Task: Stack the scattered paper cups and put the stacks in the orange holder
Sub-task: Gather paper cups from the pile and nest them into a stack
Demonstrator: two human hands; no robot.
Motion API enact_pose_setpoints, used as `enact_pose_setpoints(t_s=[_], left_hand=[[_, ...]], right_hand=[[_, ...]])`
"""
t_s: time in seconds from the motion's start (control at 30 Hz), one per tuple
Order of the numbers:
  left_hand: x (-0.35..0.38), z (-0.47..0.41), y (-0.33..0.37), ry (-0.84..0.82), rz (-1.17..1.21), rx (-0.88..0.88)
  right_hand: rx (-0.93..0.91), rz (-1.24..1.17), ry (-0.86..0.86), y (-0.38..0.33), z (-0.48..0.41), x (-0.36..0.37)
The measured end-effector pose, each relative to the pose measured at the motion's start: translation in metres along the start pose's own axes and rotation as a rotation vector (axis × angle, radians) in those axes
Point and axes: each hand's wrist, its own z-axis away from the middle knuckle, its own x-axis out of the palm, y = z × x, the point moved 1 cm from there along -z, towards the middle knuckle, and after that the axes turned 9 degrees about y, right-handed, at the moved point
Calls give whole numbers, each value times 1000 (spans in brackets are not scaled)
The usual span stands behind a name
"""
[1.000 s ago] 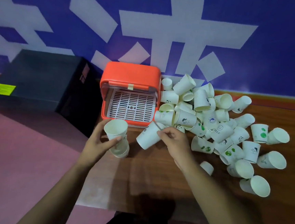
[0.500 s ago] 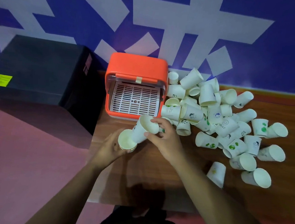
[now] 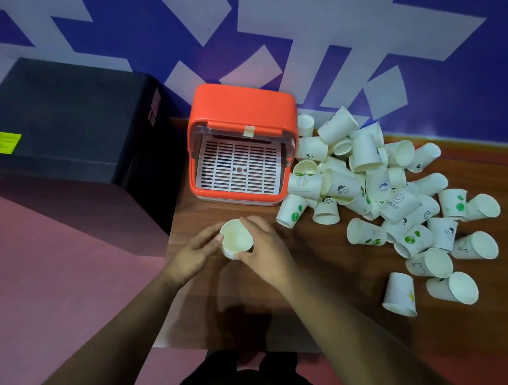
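Two hands on one short stack (image 3: 236, 239), just in front of holder (image 3: 244, 108).
Fingers of left hand (image 3: 194, 250) and right hand (image 3: 267, 250) curl round it from opposite sides, clamped on the wall; mouth up, axis near vertical. Holder opening faces the stack, straight behind it. Right of holder lie loose cups (image 3: 363, 152), so my read: right hand is nearer for next pick, left hand holds stack.
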Motion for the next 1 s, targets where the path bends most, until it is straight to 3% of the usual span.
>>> enact_pose_setpoints(t_s=[0.2, 0.3, 0.37, 0.47, 0.57, 0.77, 0.9, 1.0], left_hand=[[4, 0, -3, 57, -80, 79], [6, 0, -2, 242, -168, 85], [8, 2, 9, 369, -272, 187], [30, 8, 49, 423, -315, 388], [80, 13, 87, 347, -315, 497], [226, 13, 103, -73, -439, 449], [316, 3, 75, -217, -555, 353], [374, -3, 52, -274, -622, 194]], right_hand=[[95, -66, -12, 6, 5, 10], [173, -109, -8, 15, 13, -1], [236, -131, 46, 28, 23, -19], [350, -103, 113, 62, 44, -62], [395, -62, 172, 111, 72, -108], [527, 53, 269, 217, 134, -174], [638, 59, 297, 284, 165, -189], [759, -45, 224, 318, 175, -187]])
